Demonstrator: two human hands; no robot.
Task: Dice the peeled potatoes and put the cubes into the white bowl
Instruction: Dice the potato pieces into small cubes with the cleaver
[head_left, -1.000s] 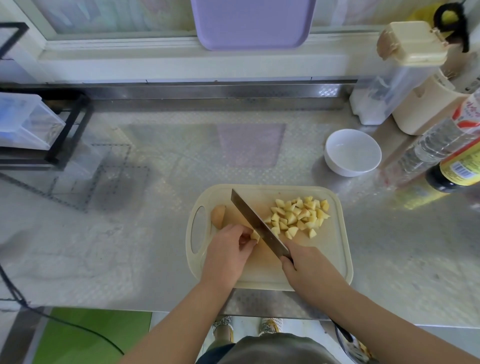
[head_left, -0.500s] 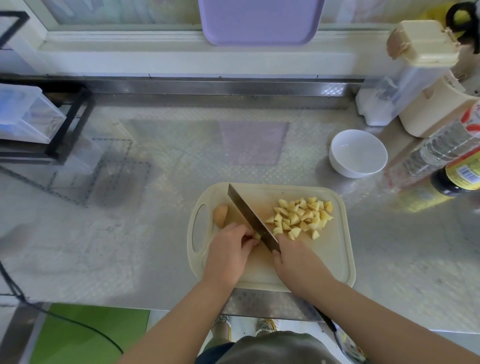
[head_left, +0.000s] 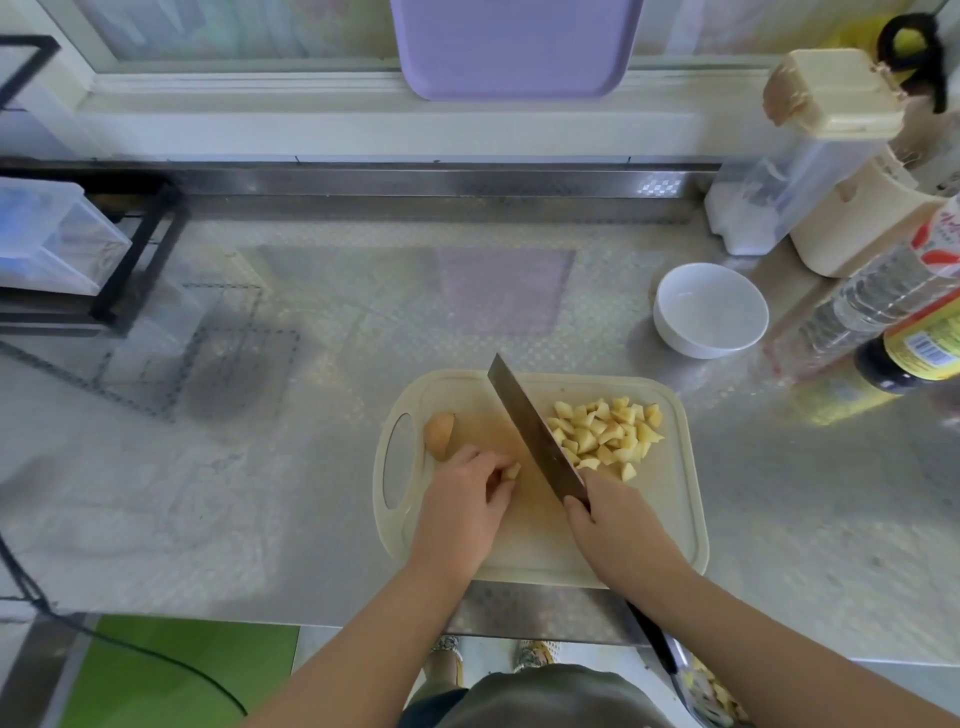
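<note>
— Well, what is the biggest thing we see?
— The shiny steel counter (head_left: 363, 322). It runs off both sides, so we cannot see its ends.

— And on it?
— The pale cutting board (head_left: 670, 519), at the near edge. Our arms cover part of its near side.

— What are our hands doing?
— Our right hand (head_left: 618, 525) is wrapped round the knife (head_left: 535, 431). The handle is hidden inside the fist. We only see the long blade, slanting across the board with its tip far and to the left. We cannot tell if its edge touches the board. Our left hand (head_left: 462, 509) rests on the board, left of the blade, fingers curled in.

— And over on the right?
— Two bottles (head_left: 883, 312), lying slanted and cut off by the picture's edge.

— Where is the white bowl (head_left: 710, 310)?
— On the counter, just past the board's far right corner.

— And the potato?
— The potato cubes (head_left: 608, 434) sit in a pile on the board, right of the blade, some right against it. A brownish potato piece (head_left: 439, 434) lies by the board's handle hole, partly hidden behind our left hand. Smallest is one potato bit (head_left: 511, 471), pinched in our left fingertips.
</note>
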